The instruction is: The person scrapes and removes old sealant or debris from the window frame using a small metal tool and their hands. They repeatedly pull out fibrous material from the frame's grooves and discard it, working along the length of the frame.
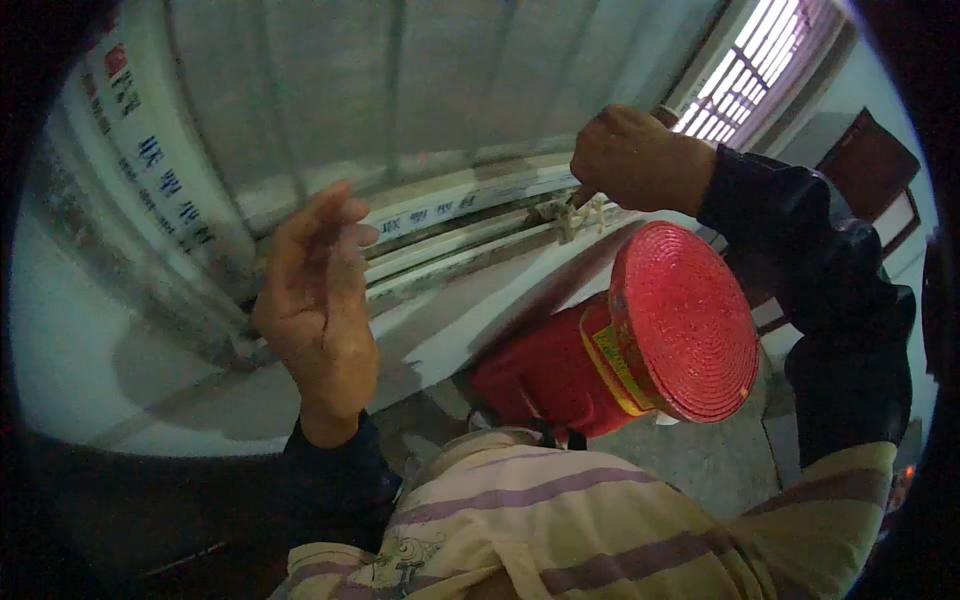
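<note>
A white-framed window sash [484, 196] with printed strips lies before me, its lower track [450, 255] running below the frosted pane [337, 82]. My right hand [622, 157] is closed in a fist over the far part of the sill. A brown, stick-like handle [581, 197] pokes out under the fist. Its lower end meets a pale, frayed clump [568, 217] at the track; whether that is a brush head or loose fibre, I cannot tell. My left hand [322, 307] is raised near the lower frame corner, palm partly turned up, fingers slightly curled, holding nothing.
Below the sill stands a red bucket [555, 367] with a ridged round red top [690, 322], close to my right forearm. A white wall [420, 330] runs under the window. At the upper right are a barred bright window [742, 67] and a brown panel [870, 161].
</note>
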Available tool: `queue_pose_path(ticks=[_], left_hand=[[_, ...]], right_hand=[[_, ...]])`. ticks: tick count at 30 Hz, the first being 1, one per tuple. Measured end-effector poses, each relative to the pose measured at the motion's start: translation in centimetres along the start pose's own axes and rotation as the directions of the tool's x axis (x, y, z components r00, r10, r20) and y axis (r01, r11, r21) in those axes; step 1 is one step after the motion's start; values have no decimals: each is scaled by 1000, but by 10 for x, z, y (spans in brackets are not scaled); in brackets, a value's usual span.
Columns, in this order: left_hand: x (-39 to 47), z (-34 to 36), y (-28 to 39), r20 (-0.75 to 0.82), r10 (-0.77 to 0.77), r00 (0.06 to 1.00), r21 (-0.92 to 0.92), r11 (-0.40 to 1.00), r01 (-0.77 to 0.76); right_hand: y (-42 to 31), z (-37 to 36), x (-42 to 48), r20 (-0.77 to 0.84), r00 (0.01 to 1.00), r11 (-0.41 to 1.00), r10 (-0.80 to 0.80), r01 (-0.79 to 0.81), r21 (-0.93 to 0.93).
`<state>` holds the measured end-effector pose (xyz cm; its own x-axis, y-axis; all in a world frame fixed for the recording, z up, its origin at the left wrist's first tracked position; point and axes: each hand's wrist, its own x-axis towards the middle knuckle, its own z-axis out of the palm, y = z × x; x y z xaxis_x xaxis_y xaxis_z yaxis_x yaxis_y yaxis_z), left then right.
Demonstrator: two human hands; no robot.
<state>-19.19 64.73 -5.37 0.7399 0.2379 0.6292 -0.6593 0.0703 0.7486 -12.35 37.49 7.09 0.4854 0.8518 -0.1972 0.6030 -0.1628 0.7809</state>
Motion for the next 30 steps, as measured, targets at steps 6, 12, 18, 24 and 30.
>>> queue_pose_path(ticks=[6,12,18,24,30], left_hand=[[-18,-61,17,-142,-20,990,69,997,30],[-35,-77,-6,3,94,996,373,924,-89],[-37,-69,-5,69,117,991,602,787,-135],[-27,-37,-6,67,220,973,716,669,-201],[-16,-33,-7,25,251,968,788,591,-173]], right_hand=[[-23,-68,72,51,999,989,17,-24,146],[-40,-73,93,-65,993,944,97,-71,321],[-53,-62,100,-59,980,862,193,-140,487],[-38,-19,58,-82,978,751,193,-93,653],[-16,27,21,-131,944,606,303,-85,791]])
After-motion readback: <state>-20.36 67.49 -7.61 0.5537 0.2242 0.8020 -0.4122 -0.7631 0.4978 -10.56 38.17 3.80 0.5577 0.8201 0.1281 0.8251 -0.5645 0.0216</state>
